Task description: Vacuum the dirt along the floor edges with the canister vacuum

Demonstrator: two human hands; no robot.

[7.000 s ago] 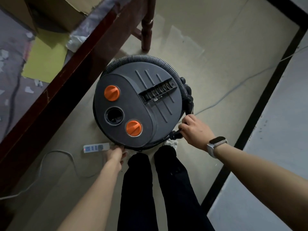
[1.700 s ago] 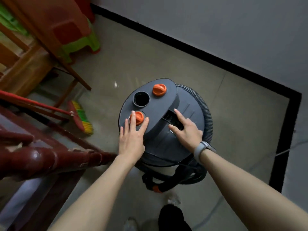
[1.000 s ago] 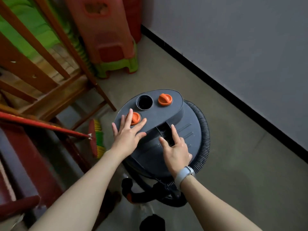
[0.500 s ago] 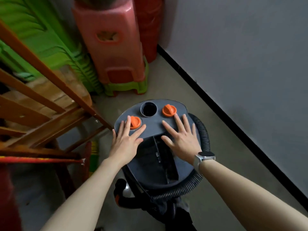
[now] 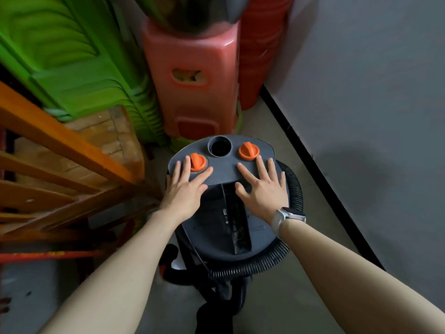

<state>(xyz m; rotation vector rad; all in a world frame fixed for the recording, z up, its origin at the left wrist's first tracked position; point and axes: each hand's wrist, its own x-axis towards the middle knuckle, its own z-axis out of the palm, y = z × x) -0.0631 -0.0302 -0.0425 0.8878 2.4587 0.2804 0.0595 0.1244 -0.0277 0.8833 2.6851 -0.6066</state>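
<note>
A grey canister vacuum point(image 5: 216, 227) stands on the floor in front of me, seen from above. Its lid has two orange knobs point(image 5: 248, 150) and a round black port point(image 5: 219, 147) between them. A black ribbed hose point(image 5: 292, 186) coils around its right side and front. My left hand point(image 5: 185, 186) lies flat on the lid with spread fingers beside the left orange knob point(image 5: 197, 162). My right hand point(image 5: 261, 186), with a watch on the wrist, presses flat on the lid just below the right knob. Neither hand grips anything.
Stacked pink and red plastic stools point(image 5: 192, 75) stand right ahead of the vacuum, green stools point(image 5: 79, 59) to the left. A wooden frame point(image 5: 60, 165) crowds the left side. A grey wall with a black skirting line point(image 5: 320, 169) runs along the right.
The vacuum has rolled forward toward the stools in the corner with both flat hands on its lid. The right hand shifted from the handle slot up onto the lid.
</note>
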